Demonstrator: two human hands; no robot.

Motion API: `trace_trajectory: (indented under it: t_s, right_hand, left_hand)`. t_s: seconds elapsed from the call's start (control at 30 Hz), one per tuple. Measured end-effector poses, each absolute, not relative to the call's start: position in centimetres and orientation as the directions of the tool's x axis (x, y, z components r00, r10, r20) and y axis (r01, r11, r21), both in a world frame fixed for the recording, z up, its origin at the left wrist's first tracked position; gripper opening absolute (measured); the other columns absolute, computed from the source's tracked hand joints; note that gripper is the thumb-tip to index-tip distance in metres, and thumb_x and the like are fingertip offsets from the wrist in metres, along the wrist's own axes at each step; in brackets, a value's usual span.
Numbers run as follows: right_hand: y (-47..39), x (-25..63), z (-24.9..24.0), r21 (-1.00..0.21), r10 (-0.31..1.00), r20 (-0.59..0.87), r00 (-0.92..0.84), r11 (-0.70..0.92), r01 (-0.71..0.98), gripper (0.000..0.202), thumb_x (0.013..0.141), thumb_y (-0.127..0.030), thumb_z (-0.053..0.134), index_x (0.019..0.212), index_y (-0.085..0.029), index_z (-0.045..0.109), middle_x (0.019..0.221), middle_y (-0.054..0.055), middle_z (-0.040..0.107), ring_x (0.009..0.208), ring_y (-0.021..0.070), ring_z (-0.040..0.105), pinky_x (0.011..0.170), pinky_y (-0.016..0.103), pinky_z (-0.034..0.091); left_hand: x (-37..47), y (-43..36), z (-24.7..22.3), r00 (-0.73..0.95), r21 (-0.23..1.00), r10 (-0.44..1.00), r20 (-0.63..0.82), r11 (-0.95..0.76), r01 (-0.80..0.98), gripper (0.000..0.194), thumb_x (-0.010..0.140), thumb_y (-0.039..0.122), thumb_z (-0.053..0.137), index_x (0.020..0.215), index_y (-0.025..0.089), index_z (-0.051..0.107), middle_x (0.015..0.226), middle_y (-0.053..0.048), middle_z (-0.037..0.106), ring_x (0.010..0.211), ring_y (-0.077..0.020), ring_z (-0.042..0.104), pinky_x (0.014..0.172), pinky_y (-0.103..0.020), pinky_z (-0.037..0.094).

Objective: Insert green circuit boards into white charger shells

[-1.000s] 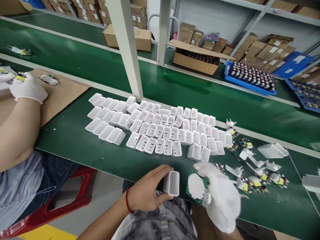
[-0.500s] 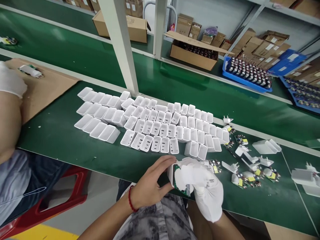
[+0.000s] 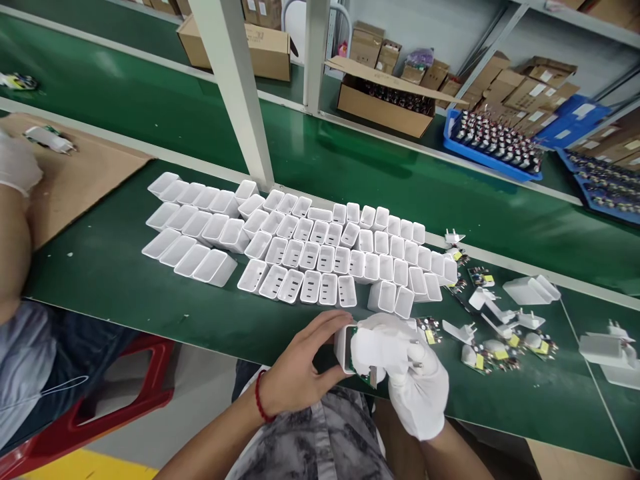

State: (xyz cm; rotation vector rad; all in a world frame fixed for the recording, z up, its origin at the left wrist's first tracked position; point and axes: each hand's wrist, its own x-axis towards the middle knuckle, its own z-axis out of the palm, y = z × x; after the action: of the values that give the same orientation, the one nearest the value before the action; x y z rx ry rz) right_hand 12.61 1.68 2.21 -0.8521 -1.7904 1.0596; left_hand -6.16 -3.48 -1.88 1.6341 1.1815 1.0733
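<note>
My bare left hand (image 3: 300, 370), with a red string at the wrist, grips a white plastic charger shell (image 3: 343, 348) at the near edge of the green bench (image 3: 125, 267). My right hand (image 3: 407, 373), in a white glove, holds a green circuit board with a white plug cap (image 3: 363, 353) and has its end pushed against the shell's open mouth. Just beyond my hands, several rows of empty white shells (image 3: 300, 250) stand side by side. To the right lie loose circuit boards and plug caps (image 3: 493, 330).
A co-worker's gloved hand (image 3: 17, 163) and arm rest on a cardboard sheet (image 3: 95, 167) at the left, above a red stool (image 3: 125, 393). A white post (image 3: 235, 93) rises behind the shells. Cardboard boxes (image 3: 385, 100) and blue trays of parts (image 3: 493, 143) line the far bench.
My right hand brought the circuit board leftwards from beside the shell to the shell's opening. My left hand kept its hold on the shell. The view shifted slightly.
</note>
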Motion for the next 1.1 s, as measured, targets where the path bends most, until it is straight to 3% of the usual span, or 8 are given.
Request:
trace_trajectory:
  t_s: [0.23,0.5,0.77,1.1]
  right_hand:
    - [1.5,12.4,2.1,-0.889,0.824,0.358,-0.438,0.444,0.109,0.025,0.101,-0.026,0.045,0.119,-0.033,0.061,0.108,0.006,0.065,0.098,0.0219,0.063,0.085,0.038,0.053]
    - [1.9,12.3,1.9,-0.901,0.849,0.349,-0.396,0.420,0.106,0.021,0.097,-0.021,0.050,0.109,-0.026,0.067,0.102,0.008,0.067,0.092,0.0235,0.065,0.078,0.038,0.053]
    - [2.2,12.0,2.1,-0.929,0.872,0.299,-0.387,0.358,0.089,0.022,0.097,-0.020,0.049,0.103,-0.022,0.070,0.103,0.010,0.067,0.090,0.0235,0.064,0.078,0.038,0.055]
    - [2.4,12.2,1.3,-0.895,0.827,0.372,-0.422,0.440,0.073,0.037,0.094,-0.006,0.048,0.115,-0.031,0.064,0.113,0.005,0.065,0.106,0.0205,0.062,0.085,0.034,0.051]
  left_hand:
    - [-6.2,-3.4,-1.9,0.188,0.931,0.959,0.210,-0.255,0.262,0.063,0.089,0.022,0.067,0.143,0.030,0.036,0.143,-0.007,0.045,0.134,-0.0191,0.045,0.111,-0.028,0.041]
    - [-5.9,-3.4,-2.0,0.189,0.976,0.974,0.121,-0.152,0.157,0.064,0.089,0.024,0.067,0.143,0.037,0.035,0.142,-0.004,0.043,0.128,-0.0177,0.049,0.101,-0.026,0.050]
    - [-5.9,-3.4,-1.8,0.199,0.989,0.978,0.061,-0.087,0.123,0.061,0.088,0.023,0.067,0.141,0.034,0.039,0.141,-0.005,0.042,0.127,-0.0194,0.048,0.099,-0.028,0.052]
    - [-5.9,-3.5,-2.2,0.207,0.985,0.978,0.035,-0.069,0.160,0.063,0.088,0.024,0.065,0.143,0.036,0.036,0.141,-0.003,0.041,0.127,-0.0188,0.048,0.101,-0.029,0.051]
